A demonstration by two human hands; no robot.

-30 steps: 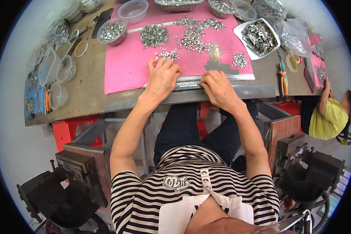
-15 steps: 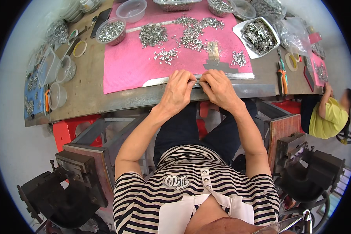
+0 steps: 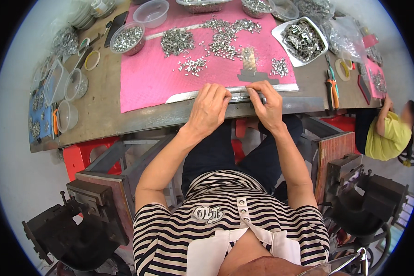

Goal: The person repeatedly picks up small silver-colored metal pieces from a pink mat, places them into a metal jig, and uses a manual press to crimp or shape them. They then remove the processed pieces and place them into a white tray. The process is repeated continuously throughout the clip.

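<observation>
Both hands meet at the near edge of the counter, over a long, thin metal strip that lies along the near border of the pink mat. The left hand rests palm down with its fingers bent, the fingertips pressing on the strip close to the middle. The right hand sits just beside it, thumb and forefinger drawn together on a small part at the strip; the part itself is too small to make out. The two hands nearly touch at the fingertips.

On the mat, farther off, lie loose heaps of small silvery metal pieces, one small pile nearer the left hand and another small pile to the right. A flat grey metal piece lies on the mat just beyond the right hand. At the far right stands a white square tray filled with metal parts. At the far left a round clear bowl holds more silvery pieces, and an empty-looking plastic tub stands behind it. Clear plastic cups stand along the left end of the counter. Pliers with orange handles lie to the right of the mat. At the right edge another person in a yellow top sits lower down.
</observation>
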